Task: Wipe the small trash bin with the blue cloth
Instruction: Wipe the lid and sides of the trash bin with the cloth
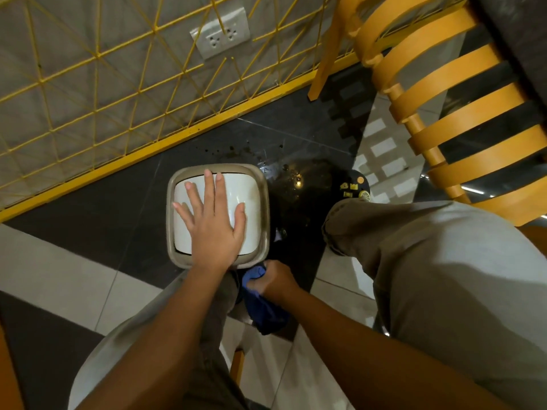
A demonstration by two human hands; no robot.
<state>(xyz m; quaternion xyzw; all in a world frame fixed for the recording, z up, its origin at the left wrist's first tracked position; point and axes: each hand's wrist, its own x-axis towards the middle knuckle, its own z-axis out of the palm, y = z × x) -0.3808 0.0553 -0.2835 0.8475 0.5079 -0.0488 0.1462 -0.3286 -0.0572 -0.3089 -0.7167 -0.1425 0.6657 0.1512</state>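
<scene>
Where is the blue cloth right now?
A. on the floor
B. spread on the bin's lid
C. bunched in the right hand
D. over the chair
C: the right hand grips the blue cloth beside the small trash bin; the left hand lies flat on its lid.

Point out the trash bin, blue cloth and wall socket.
trash bin (251,190): head view, bare white lid at its right side.
blue cloth (266,316): head view, dark hanging fold.
wall socket (220,34): head view, middle of faceplate.

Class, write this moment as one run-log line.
left hand: flat on lid of trash bin | right hand: grips blue cloth by bin's near side
</scene>
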